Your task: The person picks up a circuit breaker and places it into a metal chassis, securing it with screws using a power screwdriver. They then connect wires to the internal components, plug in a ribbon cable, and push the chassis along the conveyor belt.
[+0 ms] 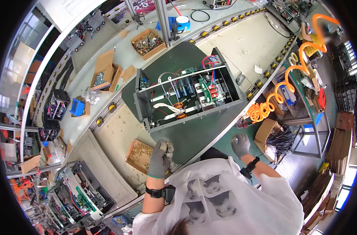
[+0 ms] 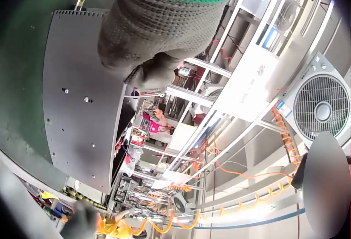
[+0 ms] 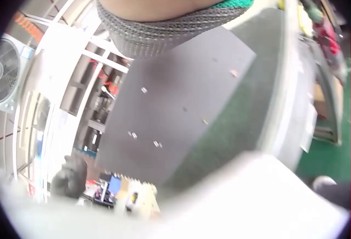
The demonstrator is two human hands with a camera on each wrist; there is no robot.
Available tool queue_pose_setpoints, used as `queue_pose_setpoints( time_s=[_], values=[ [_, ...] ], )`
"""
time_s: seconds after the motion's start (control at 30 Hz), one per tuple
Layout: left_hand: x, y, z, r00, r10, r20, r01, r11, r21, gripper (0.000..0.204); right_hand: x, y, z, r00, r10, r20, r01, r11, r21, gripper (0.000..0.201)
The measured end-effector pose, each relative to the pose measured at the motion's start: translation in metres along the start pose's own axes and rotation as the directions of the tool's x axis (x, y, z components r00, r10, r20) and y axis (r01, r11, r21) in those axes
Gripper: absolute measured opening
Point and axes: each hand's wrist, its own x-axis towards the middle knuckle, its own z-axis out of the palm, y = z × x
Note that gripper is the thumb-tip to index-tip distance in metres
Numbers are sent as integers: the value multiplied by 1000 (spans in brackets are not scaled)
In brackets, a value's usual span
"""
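Observation:
A dark metal case [image 1: 186, 121] with an open top stands on a green mat [image 1: 198, 139]; wires, a copper coil and a green circuit board [image 1: 209, 92] show inside. Near its front left corner, my gloved left hand [image 1: 160, 158] has its fingers curled, with a small part at the fingertips. The left wrist view shows that glove [image 2: 159, 36] beside the case's side panel [image 2: 82, 102]. My gloved right hand [image 1: 241, 145] hangs off the table's front edge, fingers loosely curled, apart from the case. In the right wrist view its glove cuff [image 3: 164, 33] shows; the fingers are hidden.
A carton of brass-coloured screws [image 1: 139, 156] is left of my left hand. More small-part boxes [image 1: 148, 43] stand across the bench. An orange coiled hose [image 1: 260, 111] hangs at the right. Another opened unit [image 1: 82, 197] sits at the lower left.

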Motion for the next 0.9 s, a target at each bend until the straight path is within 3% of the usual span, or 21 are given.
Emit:
queue_pose_setpoints(
  time_s=[0.03, 0.07, 0.1, 0.13, 0.17, 0.2, 0.27, 0.37, 0.4, 0.47, 0.53, 0.6, 0.67, 0.7, 0.8, 0.9],
  values=[
    [-1, -2, 4, 999, -11, -41, 12, 1000, 14, 22, 1, 18, 8, 934, 281, 221, -276, 960, -50, 49],
    [-1, -4, 8, 996, -22, -84, 25, 999, 28, 21, 16, 55, 37, 934, 278, 224, -276, 960, -45, 49],
    [-1, -5, 12, 996, -19, -86, 22, 999, 34, 21, 38, 100, 76, 816, 560, 141, -575, 813, 96, 58],
    [-1, -5, 16, 995, -41, -91, 43, 999, 22, 20, 44, 86, 66, 601, 792, 107, -787, 562, 254, 68],
    [-1, -6, 20, 993, -63, -96, 64, 998, 9, 20, 47, 74, 51, 589, 808, 36, -746, 525, 409, 74],
    [0, -8, 23, 993, -58, -100, 60, 998, 14, 20, 57, 77, 49, 591, 806, 42, -745, 525, 411, 74],
    [1, -10, 26, 994, -112, -1, 112, 994, -6, 19, 71, 89, 54, 833, 551, -49, -401, 662, 633, 67],
    [2, -12, 40, 982, -180, 52, 183, 982, -51, 21, 105, 131, 99, 859, 512, -16, -355, 616, 703, 57],
    [2, -14, 41, 983, -179, 41, 181, 982, -47, 21, 102, 127, 96, 860, 510, -4, -359, 612, 705, 57],
    [5, -20, 41, 972, -236, 15, 236, 970, -57, 21, 94, 115, 77, 879, 443, -175, -258, 752, 607, 47],
    [4, -22, 55, 974, -226, 4, 226, 973, -46, 21, 93, 113, 52, 908, 399, -126, -300, 830, 470, 39],
    [6, -24, 63, 977, -214, -6, 213, 976, -33, 20, 89, 114, 26, 940, 306, -152, -187, 832, 522, 40],
    [6, -27, 64, 983, -182, 6, 181, 979, 93, 20, 90, 126, -7, 992, 91, -84, -18, 780, 625, 44],
    [7, -29, 57, 980, -194, 32, 192, 980, 50, 21, 84, 112, -38, 997, 3, -74, 50, 713, 699, 47],
    [7, -30, 65, 984, -170, 48, 165, 982, 96, 22, 76, 71, -133, 963, -237, -130, 245, 559, 793, 68],
    [13, -36, 68, 981, -157, 116, 148, 985, 85, 24, 77, 38, -168, 936, -269, -227, 282, 187, 941, 92]
  ],
)
